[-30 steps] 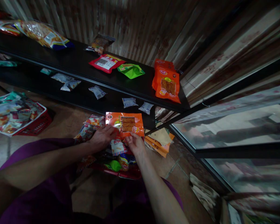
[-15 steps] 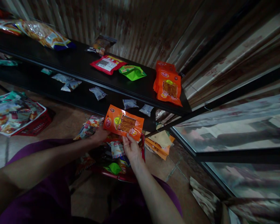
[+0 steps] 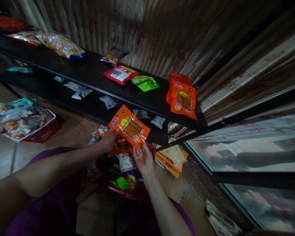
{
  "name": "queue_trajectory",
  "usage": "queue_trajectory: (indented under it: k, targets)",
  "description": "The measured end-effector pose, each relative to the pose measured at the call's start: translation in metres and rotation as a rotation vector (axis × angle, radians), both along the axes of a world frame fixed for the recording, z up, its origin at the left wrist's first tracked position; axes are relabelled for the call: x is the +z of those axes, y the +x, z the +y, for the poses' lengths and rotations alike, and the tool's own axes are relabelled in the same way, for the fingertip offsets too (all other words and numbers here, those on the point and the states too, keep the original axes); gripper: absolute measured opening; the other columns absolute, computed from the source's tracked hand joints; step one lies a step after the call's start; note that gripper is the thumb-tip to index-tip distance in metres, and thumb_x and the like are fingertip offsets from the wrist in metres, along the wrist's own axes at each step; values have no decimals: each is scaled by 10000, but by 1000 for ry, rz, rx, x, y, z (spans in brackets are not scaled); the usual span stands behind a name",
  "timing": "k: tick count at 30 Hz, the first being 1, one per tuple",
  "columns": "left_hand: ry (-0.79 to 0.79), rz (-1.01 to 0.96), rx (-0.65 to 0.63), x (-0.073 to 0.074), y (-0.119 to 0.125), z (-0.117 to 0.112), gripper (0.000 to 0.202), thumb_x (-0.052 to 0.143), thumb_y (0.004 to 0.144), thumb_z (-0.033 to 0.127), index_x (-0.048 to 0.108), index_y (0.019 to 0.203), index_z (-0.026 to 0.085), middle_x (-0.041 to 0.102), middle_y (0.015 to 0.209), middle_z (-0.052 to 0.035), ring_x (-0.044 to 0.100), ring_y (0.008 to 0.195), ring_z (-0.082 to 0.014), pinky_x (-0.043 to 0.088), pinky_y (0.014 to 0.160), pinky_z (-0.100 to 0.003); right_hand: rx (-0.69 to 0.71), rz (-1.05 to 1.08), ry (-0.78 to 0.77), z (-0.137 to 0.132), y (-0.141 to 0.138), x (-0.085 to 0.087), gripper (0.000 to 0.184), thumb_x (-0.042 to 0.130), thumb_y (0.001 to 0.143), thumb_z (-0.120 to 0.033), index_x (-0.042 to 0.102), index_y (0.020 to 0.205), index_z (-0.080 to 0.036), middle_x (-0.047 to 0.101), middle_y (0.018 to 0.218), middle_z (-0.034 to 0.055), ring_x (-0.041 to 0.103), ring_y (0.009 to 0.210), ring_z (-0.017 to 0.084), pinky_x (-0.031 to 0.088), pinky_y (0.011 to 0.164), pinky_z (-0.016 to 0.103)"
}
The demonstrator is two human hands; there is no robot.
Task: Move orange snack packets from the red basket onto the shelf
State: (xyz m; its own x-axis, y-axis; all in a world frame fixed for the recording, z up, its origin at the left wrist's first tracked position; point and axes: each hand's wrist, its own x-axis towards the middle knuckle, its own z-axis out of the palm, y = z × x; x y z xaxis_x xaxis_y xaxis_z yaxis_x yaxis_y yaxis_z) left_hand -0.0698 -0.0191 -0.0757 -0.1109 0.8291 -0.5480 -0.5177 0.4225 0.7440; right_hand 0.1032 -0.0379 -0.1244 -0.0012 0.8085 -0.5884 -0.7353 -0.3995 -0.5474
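My right hand (image 3: 143,159) pinches the lower edge of an orange snack packet (image 3: 129,126) and holds it tilted above a red basket (image 3: 134,193) full of snack packs. My left hand (image 3: 109,141) reaches under the packet's left side, its fingers curled on packets in the basket; which one it grips is hidden. On the upper black shelf (image 3: 93,73), at its right end, lies a stack of matching orange packets (image 3: 182,99).
A red pack (image 3: 120,74), a green pack (image 3: 145,83) and large bags (image 3: 61,46) lie on the upper shelf. Small silvery sachets (image 3: 108,102) lie on the lower shelf. A second red basket (image 3: 27,121) of snacks sits on the floor at left. Glass panels (image 3: 248,154) stand at right.
The orange packet has been lifted out of the basket and tilted, now held by my right hand alone. My left hand has let go of it and dropped beneath it.
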Motion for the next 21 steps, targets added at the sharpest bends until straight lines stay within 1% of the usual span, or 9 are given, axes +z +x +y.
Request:
queue_trajectory:
  k: [2,4,6,8,10,12,14,17,21]
  targets:
    - [11,4,1,3,-9,6,142,472,875,105,552,767,151,668,702,-19,657,655,-116,566,721,-262,22,-73,35,4,13,3,180,720,770,-305,664,941,-287,729,960,-17,688,919,118,574,822,239]
    - [38,25,-35,4,-19,10,86,495,852,107,559,809,143,661,685,-17,654,638,-128,577,683,-279,55,-171,55,8,23,4,202,725,769,-338,669,953,-277,732,970,-6,687,933,123,565,824,233]
    - [44,71,-127,3,-27,12,59,519,828,112,574,842,132,658,664,-19,646,589,-137,572,599,-273,99,-262,74,10,28,6,234,734,761,-370,671,964,-274,737,971,-3,690,916,137,567,795,240]
    - [33,125,-254,2,-33,11,64,540,810,120,592,845,124,658,647,-27,635,531,-141,544,512,-248,142,-308,96,9,29,8,292,750,739,-400,671,992,-277,742,960,-7,695,863,155,574,732,262]
    - [40,152,-363,-1,-36,8,72,554,797,131,609,842,116,668,659,-42,632,506,-144,527,472,-239,196,-302,129,6,26,12,349,782,699,-401,677,1003,-263,748,946,-1,695,826,172,572,701,285]
    - [58,160,-416,-3,-35,3,91,562,792,140,623,851,108,685,702,-58,637,520,-148,532,470,-245,274,-283,169,2,22,17,368,820,647,-377,695,963,-235,753,920,12,695,823,186,564,724,303]
    - [69,156,-425,-6,-33,0,119,559,789,137,632,878,108,699,756,-68,650,560,-155,537,470,-250,379,-288,211,-2,19,22,361,842,612,-356,710,916,-213,754,898,22,696,835,197,553,762,311]
    - [57,156,-406,-9,-31,-1,131,564,788,140,637,894,111,704,778,-68,654,582,-155,526,461,-239,508,-323,242,-5,19,27,388,848,598,-341,717,936,-202,754,881,25,696,820,194,540,776,302]
    - [17,168,-380,-9,-32,5,92,588,779,150,639,843,108,689,702,-53,615,506,-136,494,445,-229,556,-328,224,-4,22,28,436,853,575,-326,711,970,-207,756,851,19,694,719,183,541,694,294]
